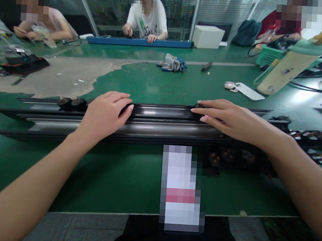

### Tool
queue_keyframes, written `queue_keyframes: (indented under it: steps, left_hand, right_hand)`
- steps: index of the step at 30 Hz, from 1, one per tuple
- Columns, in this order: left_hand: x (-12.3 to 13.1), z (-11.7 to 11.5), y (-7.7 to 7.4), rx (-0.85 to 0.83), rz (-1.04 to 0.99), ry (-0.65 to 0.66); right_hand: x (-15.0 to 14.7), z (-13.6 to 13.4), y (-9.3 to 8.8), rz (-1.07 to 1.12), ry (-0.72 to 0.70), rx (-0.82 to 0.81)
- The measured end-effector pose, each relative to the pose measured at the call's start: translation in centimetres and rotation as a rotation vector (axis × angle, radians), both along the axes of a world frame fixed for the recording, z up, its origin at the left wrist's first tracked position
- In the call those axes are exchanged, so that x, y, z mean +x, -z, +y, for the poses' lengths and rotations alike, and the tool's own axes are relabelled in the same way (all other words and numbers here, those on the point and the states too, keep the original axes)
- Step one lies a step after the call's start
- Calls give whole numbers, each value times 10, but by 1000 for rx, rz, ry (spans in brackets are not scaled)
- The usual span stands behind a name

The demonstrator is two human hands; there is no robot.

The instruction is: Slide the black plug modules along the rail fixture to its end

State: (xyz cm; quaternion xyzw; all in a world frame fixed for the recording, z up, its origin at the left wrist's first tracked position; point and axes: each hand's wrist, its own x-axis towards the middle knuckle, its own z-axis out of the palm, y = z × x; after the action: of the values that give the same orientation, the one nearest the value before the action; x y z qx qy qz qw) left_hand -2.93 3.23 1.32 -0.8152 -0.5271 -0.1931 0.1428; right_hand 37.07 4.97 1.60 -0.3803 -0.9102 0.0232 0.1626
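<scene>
Two long dark metal channels lie side by side across the table: a far channel (161, 111) and a near channel (160, 129). My left hand (107, 111) reaches over them, its fingers and thumb curled round a dark piece mostly hidden at the far channel. My right hand (226, 117) is at the same channel further right, its fingertips on a small black part with copper-coloured bits (199, 105). Similar black parts (78, 102) sit in the far channel left of my left hand. Several more copper-toned parts (227, 153) lie in shadow below my right hand.
Beyond the channels lie grey-and-blue gloves (172, 63), a white phone (250, 91) and a tilted tumbler (289, 68). A green basket (270, 56) and white box (208, 37) stand farther back. Across the table, a person in a white shirt (151, 18) touches a blue bar (140, 42).
</scene>
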Motion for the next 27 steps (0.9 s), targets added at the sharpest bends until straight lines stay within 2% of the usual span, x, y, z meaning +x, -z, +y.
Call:
queue_keyframes:
  steps: [9, 18, 22, 27]
  left_hand:
    - [1, -10, 0, -38, -1, -69]
    - [7, -13, -6, -90, -6, -137]
    - [7, -14, -7, -110, 5, -138]
    - [8, -13, -6, -110, 13, -109]
  right_hand:
    - [18, 5, -11, 78, 39, -45]
    - [71, 16, -23, -34, 151, -66]
    - [89, 23, -28, -94, 299, -110]
    - [109, 31, -33, -171, 573, -217]
